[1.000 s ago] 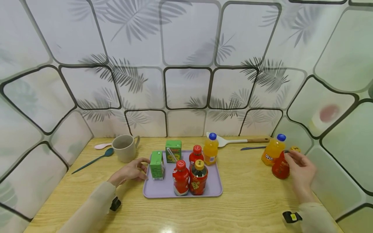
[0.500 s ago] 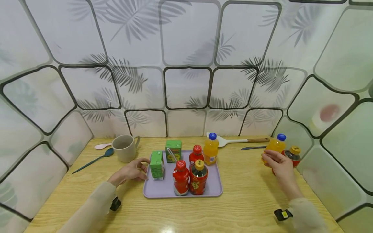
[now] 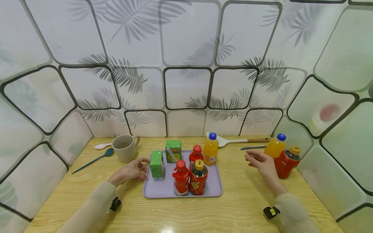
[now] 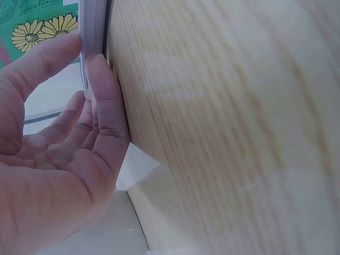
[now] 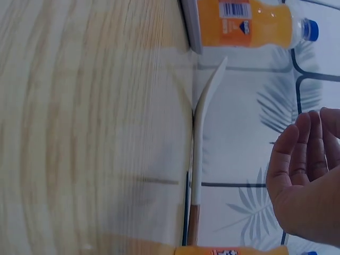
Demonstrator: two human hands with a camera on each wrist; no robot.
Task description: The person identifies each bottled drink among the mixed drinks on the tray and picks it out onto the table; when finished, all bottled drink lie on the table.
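Note:
My left hand (image 3: 132, 170) is at the left edge of a lilac tray (image 3: 163, 191), pinching its rim between thumb and fingers, as the left wrist view shows. On the tray stand two green juice boxes (image 3: 157, 165), several drink bottles with red labels, among them a red-capped bottle (image 3: 181, 178) and a yellow-capped bottle (image 3: 198, 179), and an orange soda bottle (image 3: 211, 150). My right hand (image 3: 265, 166) is in the air over the right side of the table, fingers loosely curved around nothing. Just right of it are another orange soda bottle (image 3: 275, 146) and a yellow-capped red-labelled bottle (image 3: 287, 163).
A beige mug (image 3: 124, 150), a dark teal spoon (image 3: 96, 160) and a pink spoon (image 3: 102, 146) lie at the left. Behind the tray, a white spatula (image 3: 233, 141) with a wooden handle and a dark blue knife (image 3: 253, 148) lie near the patterned back wall.
My right hand has let go of the yellow-capped red-labelled bottle at the right and moved left, past the orange soda bottle. My left hand and the tray have stayed put.

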